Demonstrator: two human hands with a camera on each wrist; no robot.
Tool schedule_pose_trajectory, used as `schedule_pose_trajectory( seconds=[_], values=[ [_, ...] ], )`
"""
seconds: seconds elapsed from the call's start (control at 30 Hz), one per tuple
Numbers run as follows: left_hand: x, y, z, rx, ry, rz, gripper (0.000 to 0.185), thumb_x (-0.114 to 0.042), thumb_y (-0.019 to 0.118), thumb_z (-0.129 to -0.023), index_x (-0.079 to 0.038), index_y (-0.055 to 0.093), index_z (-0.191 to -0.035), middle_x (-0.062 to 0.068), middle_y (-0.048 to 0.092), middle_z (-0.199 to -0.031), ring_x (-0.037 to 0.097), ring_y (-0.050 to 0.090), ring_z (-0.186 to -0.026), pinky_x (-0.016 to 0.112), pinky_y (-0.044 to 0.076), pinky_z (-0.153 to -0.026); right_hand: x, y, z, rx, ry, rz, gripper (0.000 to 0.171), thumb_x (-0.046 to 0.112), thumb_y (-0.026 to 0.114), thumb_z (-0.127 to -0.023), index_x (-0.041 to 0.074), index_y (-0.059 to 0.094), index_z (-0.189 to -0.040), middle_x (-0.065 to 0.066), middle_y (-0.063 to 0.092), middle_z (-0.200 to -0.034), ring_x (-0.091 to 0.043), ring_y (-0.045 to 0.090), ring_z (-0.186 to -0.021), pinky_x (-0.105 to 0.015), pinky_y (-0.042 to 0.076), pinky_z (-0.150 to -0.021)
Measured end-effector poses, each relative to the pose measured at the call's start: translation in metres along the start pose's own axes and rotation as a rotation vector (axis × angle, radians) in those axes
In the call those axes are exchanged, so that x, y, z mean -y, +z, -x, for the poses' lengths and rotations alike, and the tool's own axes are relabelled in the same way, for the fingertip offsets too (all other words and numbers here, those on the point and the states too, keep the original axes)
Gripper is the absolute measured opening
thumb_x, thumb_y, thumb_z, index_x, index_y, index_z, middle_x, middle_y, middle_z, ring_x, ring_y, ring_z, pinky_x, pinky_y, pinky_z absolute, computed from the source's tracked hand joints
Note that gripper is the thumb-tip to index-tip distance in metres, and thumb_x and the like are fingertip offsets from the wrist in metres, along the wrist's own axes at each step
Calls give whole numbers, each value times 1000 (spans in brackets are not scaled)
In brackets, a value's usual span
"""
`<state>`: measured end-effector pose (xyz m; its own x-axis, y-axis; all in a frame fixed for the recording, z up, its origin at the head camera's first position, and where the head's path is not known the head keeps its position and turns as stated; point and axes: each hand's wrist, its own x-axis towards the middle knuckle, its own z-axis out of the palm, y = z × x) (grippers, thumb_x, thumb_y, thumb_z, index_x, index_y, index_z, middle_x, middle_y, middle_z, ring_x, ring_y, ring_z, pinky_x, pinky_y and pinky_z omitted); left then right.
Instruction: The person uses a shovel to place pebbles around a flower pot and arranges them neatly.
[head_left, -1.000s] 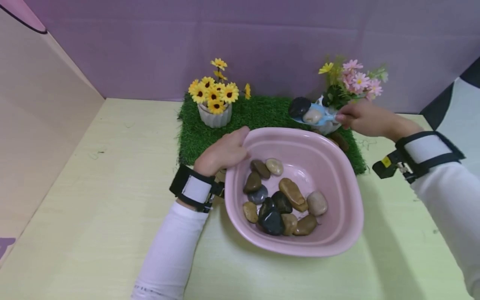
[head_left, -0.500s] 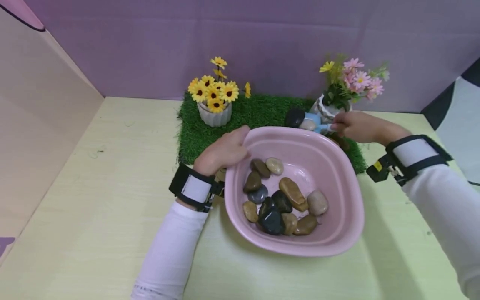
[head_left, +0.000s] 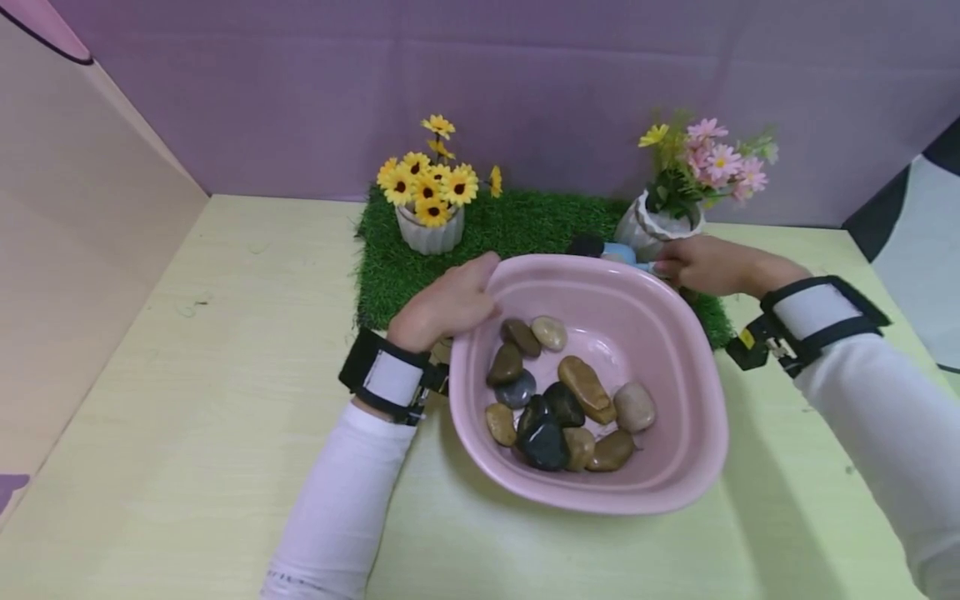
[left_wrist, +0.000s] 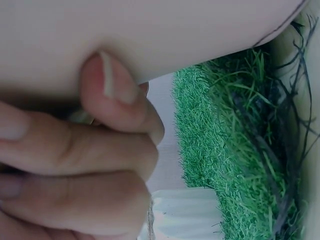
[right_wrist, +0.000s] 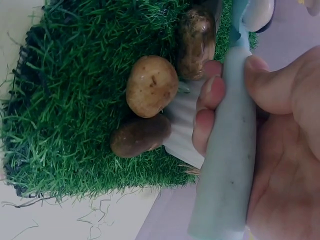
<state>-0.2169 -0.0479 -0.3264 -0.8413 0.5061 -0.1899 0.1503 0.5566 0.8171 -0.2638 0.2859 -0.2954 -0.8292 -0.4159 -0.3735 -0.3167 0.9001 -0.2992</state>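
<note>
A pink basin holding several pebbles sits on the pale table. My left hand grips its left rim, thumb over the edge. My right hand holds a light blue scoop by its handle, low behind the basin's far rim, over the green grass mat. A dark stone and a pale one ride in the scoop. In the right wrist view, three brown pebbles lie on the grass mat by a white pot.
A white pot of yellow flowers stands at the mat's back left. A white pot of pink flowers stands at its back right, just beyond my right hand. Purple walls close the back, a beige panel the left.
My right hand has lowered the loaded scoop from beside the pink flowers down behind the basin's far rim, toward the mat. The left hand and basin have stayed put.
</note>
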Motion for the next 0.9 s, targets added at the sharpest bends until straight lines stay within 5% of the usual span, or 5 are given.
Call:
schedule_pose_trajectory(
  seconds=[0.3,0.9],
  values=[
    [2,0,-2,-5,12,-6,22,0,50,-92,-5,46,-113,18,59,-101,27,70,-70,31,60,-53,-3,2,-5,8,-37,77,24,13,44,-103,5,63,-90,-3,59,-77,-15,53,-71,-33,44,-66],
    [1,1,-2,-8,9,-1,22,1,50,-92,-5,46,-113,17,60,-101,27,71,-70,31,61,-53,1,-2,-6,51,2,86,26,14,43,-103,0,64,-104,-7,64,-87,-19,58,-78,-35,47,-67]
  ],
)
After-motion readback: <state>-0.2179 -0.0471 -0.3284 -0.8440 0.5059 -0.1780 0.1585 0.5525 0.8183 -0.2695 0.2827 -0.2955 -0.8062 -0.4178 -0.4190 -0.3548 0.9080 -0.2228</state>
